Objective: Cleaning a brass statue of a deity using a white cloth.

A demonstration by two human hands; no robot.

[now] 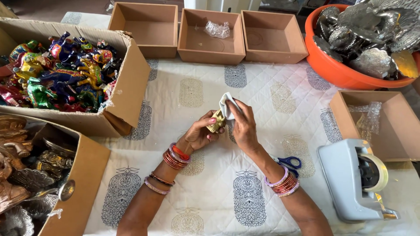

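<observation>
Brass-coloured and small, the figurine [216,122] sits in the left hand [199,133], whose grip is closed around its lower part, thumb and fingers pinching it so the top stays exposed. That leaves the upper side free for the right hand [244,126], whose grip is pressed together on a white cloth [227,106], bunched against the figurine's top, seemingly for rubbing. Both hands hover above the quilted desk [262,91], in the middle of it.

Just right of the right wrist lie blue-handled scissors [289,163], and further right stands a grey tape dispenser [355,179]. Well left of the left grip is a cardboard box of painted figurines [65,70]. Beyond both grips stand three open wooden boxes [210,37]; far right, beyond the grips, is an orange tub of silver metal pieces [345,70].
</observation>
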